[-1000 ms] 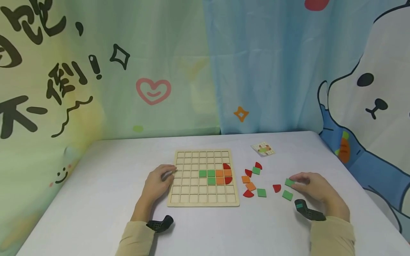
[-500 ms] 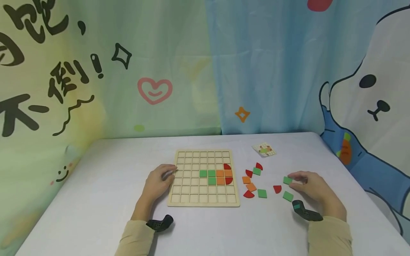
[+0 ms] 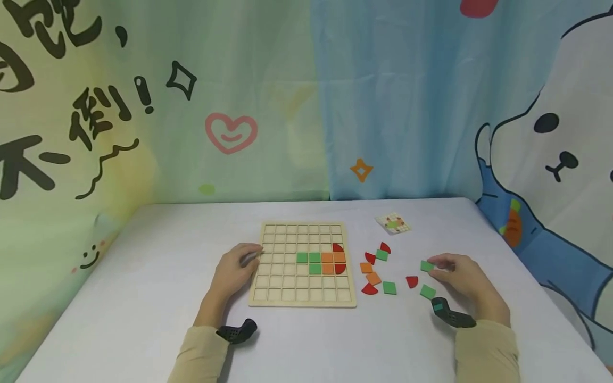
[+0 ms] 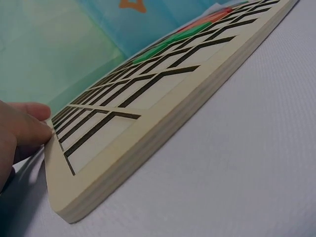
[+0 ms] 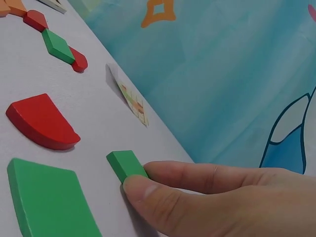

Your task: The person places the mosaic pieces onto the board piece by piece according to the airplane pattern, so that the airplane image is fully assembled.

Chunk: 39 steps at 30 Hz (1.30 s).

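The right hand (image 3: 464, 274) pinches a green square tile (image 5: 127, 164) between thumb and fingertips, its near edge raised in the right wrist view. Below it lies another green square tile (image 3: 428, 291), with a red quarter-circle tile (image 3: 412, 282) to its left. The left hand (image 3: 237, 268) grips the left edge of a wooden grid board (image 3: 306, 304), thumb and finger at its rim in the left wrist view. Green tiles (image 3: 314, 268), orange tiles (image 3: 328, 257) and red quarter-circle tiles (image 3: 338, 248) fill several cells on the board's right side.
Right of the board lie loose orange tiles (image 3: 373, 278), red quarter-circle tiles (image 3: 370, 289) and green tiles (image 3: 389, 288). A small pattern card (image 3: 392, 223) lies near the far edge of the white table (image 3: 143, 298). A printed curtain (image 3: 268, 80) hangs behind.
The right hand has shifted slightly left with the green square tile in its fingers. The left hand has stayed at the board's edge.
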Each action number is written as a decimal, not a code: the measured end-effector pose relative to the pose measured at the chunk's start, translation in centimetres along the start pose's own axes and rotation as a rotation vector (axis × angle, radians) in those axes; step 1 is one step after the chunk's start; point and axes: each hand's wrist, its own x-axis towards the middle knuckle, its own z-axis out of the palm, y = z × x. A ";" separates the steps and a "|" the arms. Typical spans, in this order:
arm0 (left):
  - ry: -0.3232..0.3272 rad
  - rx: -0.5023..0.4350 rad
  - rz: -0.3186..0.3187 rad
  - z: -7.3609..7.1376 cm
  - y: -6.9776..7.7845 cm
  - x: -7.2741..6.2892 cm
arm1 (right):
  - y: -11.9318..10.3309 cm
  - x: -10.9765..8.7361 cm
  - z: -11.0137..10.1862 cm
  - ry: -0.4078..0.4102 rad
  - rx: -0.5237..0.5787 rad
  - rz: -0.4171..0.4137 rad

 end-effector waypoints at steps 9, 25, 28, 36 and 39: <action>0.000 0.003 -0.006 0.0 0.2 0.0 | -0.3 0.3 -0.1 0.012 -0.007 -0.005; 0.018 0.020 -0.027 0.1 0.3 0.0 | -0.9 0.7 -0.1 -0.033 -0.032 -0.027; 0.014 0.028 -0.040 0.1 0.3 -0.1 | -1.0 0.8 -0.1 -0.043 -0.030 -0.020; 0.026 0.011 -0.023 0.1 0.3 0.2 | -1.1 1.1 -0.3 -0.050 -0.022 -0.008; 0.019 0.004 -0.027 0.2 0.2 0.2 | -1.1 1.0 -0.3 -0.055 -0.018 -0.004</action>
